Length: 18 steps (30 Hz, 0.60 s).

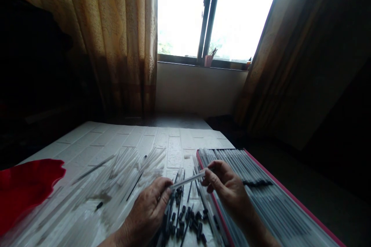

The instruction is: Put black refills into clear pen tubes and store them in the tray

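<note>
My left hand [150, 208] pinches one end of a clear, thin tube [188, 180] at the centre of the view. The other end is between the fingertips of my right hand [227, 187], so the tube spans both hands, slightly tilted. Below them, small black caps [188, 220] and thin dark rods lie on the white brick-patterned surface [174, 154]. Beneath and beyond my right hand is a red-edged tray [292, 193] filled with rows of grey tubes. Many loose clear tubes [124, 162] are spread out to the left of my left hand.
Something red with a wavy edge [31, 189] lies at the far left. A lone black cap [99, 205] sits among the clear tubes. Behind the table are patterned curtains [121, 38] and a bright window, with a pink cup [208, 60] on its sill.
</note>
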Tool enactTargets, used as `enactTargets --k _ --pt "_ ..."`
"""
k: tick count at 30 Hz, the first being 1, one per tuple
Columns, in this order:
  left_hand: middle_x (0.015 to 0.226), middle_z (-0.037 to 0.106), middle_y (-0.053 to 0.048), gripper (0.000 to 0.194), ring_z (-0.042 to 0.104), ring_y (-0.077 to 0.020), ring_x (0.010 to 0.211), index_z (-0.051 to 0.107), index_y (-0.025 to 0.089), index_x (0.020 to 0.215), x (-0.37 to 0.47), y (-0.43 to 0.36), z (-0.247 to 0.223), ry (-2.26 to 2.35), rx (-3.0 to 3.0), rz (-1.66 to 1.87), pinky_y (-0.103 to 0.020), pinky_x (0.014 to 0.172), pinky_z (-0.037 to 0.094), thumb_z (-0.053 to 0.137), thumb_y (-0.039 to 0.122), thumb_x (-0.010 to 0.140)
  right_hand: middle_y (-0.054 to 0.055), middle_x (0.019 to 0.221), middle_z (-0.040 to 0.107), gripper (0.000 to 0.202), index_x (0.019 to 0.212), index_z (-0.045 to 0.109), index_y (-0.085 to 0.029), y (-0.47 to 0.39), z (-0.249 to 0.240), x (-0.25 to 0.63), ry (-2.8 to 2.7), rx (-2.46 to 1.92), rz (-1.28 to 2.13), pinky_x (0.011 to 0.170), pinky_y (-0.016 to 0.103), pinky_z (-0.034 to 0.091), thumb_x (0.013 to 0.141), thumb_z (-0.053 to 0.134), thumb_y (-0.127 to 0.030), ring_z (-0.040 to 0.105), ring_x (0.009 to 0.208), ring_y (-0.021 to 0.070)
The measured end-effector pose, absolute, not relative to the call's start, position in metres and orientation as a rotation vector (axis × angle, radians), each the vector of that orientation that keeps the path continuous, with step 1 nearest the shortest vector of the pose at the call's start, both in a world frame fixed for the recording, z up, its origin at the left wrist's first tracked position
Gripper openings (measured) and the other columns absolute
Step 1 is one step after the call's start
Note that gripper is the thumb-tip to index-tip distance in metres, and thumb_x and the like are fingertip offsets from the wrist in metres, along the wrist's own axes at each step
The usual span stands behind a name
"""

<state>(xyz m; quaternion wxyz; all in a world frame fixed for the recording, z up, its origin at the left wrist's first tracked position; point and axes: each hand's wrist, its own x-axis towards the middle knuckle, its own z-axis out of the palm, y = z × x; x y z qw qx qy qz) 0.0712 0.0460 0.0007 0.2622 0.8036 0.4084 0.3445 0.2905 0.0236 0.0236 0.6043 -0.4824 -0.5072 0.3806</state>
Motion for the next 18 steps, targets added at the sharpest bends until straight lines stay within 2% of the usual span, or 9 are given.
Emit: enactTargets --k 2,7,11,15,18 --pt "0.083 0.064 -0.003 0.027 0.061 -0.0176 0.077 0.058 0.022 0.092 0.068 0.048 -0.001 1.06 2.126 0.916 -0.026 0.072 0.049 0.037 0.038 0.093 0.001 0.064 0.064 0.036 0.084 0.059 -0.017 0.022 0.026 0.298 -1.264 -1.157 0.996 0.043 0.02 0.043 0.076 0.067 -0.051 0.059 0.053 0.0135" --pt "0.065 0.053 0.003 0.036 0.05 -0.0111 0.054 0.06 0.018 0.09 0.058 0.057 0.002 0.933 1.958 0.826 -0.02 0.054 0.044 0.04 0.048 0.091 0.001 0.064 0.065 0.035 0.092 0.071 -0.015 0.015 0.031 0.313 -1.496 -1.217 1.242 0.047 0.02 0.04 0.079 0.065 -0.047 0.049 0.048 0.0083" --pt "0.064 0.054 0.002 0.032 0.05 -0.011 0.056 0.066 0.018 0.086 0.053 0.059 0.015 0.854 1.997 0.713 -0.019 0.051 0.042 0.047 0.044 0.089 -0.002 0.057 0.057 0.026 0.085 0.075 -0.017 0.013 0.03 0.312 -1.721 -1.239 1.168 0.052 0.02 0.037 0.083 0.06 -0.039 0.045 0.053 0.0091" --pt "0.06 0.054 0.002 0.03 0.05 -0.011 0.055 0.069 0.019 0.083 0.053 0.055 0.022 0.875 2.012 0.725 -0.018 0.049 0.041 0.049 0.041 0.087 -0.002 0.057 0.051 0.03 0.085 0.074 -0.016 0.014 0.027 0.306 -1.793 -1.247 1.056 0.05 0.021 0.035 0.087 0.055 -0.039 0.04 0.053 0.0097" --pt "0.059 0.054 0.002 0.031 0.049 -0.0103 0.051 0.069 0.017 0.085 0.055 0.053 0.019 0.894 1.969 0.705 -0.018 0.047 0.041 0.049 0.041 0.087 -0.002 0.058 0.052 0.031 0.084 0.073 -0.015 0.014 0.024 0.303 -1.828 -1.262 0.972 0.051 0.021 0.036 0.087 0.053 -0.038 0.041 0.054 0.0102"
